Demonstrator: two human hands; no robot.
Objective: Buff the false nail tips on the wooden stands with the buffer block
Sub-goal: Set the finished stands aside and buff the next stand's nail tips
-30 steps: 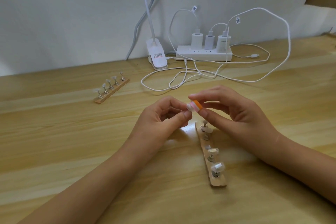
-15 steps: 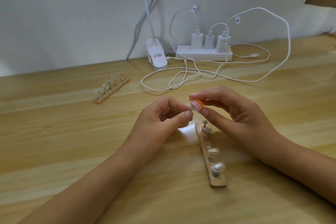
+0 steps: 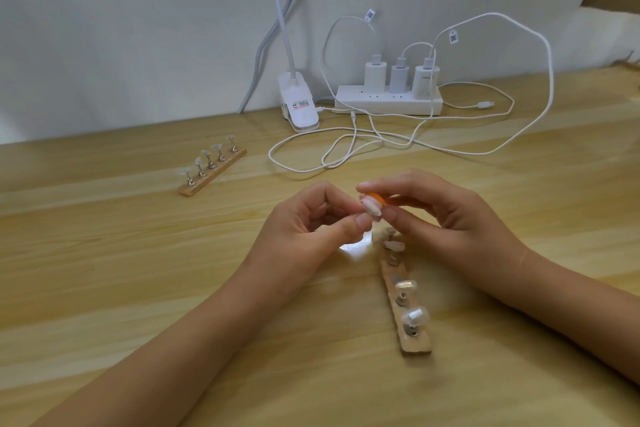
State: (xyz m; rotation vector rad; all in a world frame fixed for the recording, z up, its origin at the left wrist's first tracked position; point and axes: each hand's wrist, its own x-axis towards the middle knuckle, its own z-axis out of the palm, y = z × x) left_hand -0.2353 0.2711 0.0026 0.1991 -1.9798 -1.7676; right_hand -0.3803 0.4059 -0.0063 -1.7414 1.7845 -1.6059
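Observation:
My right hand [image 3: 440, 215] pinches a small orange and white buffer block [image 3: 373, 206] between thumb and fingers. My left hand [image 3: 311, 229] meets it from the left, its thumb and fingertips pinching something small against the block; a nail tip there is mostly hidden. Just below the hands lies a wooden stand [image 3: 410, 315] running toward me, with several nail tips [image 3: 406, 286] on metal pegs. A second wooden stand [image 3: 213, 172] with several clear tips lies at the far left.
A white power strip [image 3: 388, 103] with three chargers sits against the wall. Loose white cables [image 3: 346, 149] loop over the wooden table [image 3: 104, 288] behind my hands. A white clip lamp base [image 3: 298, 107] stands left of the strip.
Both hands stay together above the near stand. The buffer block has shifted slightly in my right fingers against the left fingertips.

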